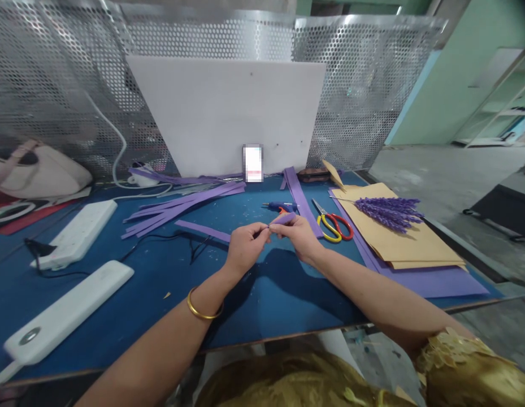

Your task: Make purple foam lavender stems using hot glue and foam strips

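Above the blue table, my left hand [247,246] and my right hand [298,234] meet fingertip to fingertip, both pinching a narrow purple paper strip [284,219]. One end of it sticks out over the right fingers. Another purple length [203,229] runs leftward from behind my left hand; whether it belongs to the same strip I cannot tell. Just beyond my right hand lies a blue glue gun [281,206], partly covered. Scissors [333,223] with red and yellow handles rest to its right, beside a long purple strip [302,195].
Cut purple strips [186,208] lie at the back left. White power strips [71,311] and cables occupy the left side. On the right, purple flower sprigs [389,212] rest on tan sheets [415,246]. A phone [252,163] leans against a white board [228,107].
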The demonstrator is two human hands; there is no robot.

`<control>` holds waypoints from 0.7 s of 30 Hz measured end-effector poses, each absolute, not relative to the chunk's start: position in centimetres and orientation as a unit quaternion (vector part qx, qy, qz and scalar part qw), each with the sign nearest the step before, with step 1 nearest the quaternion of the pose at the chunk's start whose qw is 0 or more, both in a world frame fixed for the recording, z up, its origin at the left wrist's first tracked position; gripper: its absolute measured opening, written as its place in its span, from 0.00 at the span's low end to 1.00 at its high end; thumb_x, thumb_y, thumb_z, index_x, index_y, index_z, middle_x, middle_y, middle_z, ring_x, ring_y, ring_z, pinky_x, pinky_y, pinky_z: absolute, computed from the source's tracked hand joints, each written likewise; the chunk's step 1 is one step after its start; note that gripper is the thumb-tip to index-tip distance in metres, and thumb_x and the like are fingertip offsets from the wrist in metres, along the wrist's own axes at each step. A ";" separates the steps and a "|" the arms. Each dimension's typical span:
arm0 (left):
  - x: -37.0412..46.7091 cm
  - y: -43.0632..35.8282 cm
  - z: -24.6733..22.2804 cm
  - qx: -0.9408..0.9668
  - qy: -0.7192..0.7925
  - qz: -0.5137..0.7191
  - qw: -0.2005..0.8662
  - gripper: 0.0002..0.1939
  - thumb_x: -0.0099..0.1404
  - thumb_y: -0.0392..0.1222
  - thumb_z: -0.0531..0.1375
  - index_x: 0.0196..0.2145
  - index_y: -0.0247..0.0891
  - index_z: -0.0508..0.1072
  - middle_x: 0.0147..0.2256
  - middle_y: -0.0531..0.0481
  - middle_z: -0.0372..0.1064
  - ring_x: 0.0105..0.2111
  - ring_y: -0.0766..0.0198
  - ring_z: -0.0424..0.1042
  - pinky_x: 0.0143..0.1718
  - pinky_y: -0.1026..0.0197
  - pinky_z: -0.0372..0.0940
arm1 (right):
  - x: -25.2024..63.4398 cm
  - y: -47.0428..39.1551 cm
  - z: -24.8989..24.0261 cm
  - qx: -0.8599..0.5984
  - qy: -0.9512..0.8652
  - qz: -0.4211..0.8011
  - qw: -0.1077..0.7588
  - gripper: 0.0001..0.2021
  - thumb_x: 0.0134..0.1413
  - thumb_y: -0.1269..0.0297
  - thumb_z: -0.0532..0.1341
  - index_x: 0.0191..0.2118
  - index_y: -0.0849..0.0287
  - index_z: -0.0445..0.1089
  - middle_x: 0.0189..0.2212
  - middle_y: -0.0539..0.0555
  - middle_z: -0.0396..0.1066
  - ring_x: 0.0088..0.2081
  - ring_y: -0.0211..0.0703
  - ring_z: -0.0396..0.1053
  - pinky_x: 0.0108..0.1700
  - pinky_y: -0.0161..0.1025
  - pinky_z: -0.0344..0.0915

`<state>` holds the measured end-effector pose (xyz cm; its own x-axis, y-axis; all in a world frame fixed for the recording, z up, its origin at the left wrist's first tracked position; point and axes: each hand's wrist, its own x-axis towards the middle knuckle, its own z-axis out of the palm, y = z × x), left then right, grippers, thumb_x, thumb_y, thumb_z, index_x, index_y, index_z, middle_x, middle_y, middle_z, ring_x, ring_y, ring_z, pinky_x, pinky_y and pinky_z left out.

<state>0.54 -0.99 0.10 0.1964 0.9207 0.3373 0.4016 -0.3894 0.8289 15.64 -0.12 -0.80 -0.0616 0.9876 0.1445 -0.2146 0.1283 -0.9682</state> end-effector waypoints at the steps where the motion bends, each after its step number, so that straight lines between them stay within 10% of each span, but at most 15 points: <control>1: 0.6 -1.0 0.1 0.715 0.462 0.432 0.297 0.15 0.64 0.45 0.59 0.23 0.39 0.76 0.18 0.56 0.68 0.18 0.69 0.64 0.23 0.66 0.57 | 15.6 -0.1 -0.8 -0.389 -0.493 0.531 0.569 0.10 0.34 0.59 0.73 0.21 0.57 0.74 0.20 0.48 0.68 0.24 0.36 0.59 0.28 0.37 0.57; 21: 0.6 -1.0 0.0 0.693 0.494 0.415 0.320 0.14 0.62 0.47 0.59 0.25 0.38 0.79 0.19 0.53 0.71 0.18 0.68 0.64 0.23 0.65 0.57 | 18.8 2.4 -0.7 -0.458 -0.510 0.375 0.624 0.15 0.44 0.51 0.69 0.21 0.57 0.70 0.16 0.46 0.62 0.21 0.35 0.58 0.26 0.36 0.55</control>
<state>0.59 -0.99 -0.01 0.1664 0.9514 0.2591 0.4189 -0.3061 0.8549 18.84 2.38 -0.74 0.1976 0.9354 0.2933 -0.0008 0.2993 -0.9542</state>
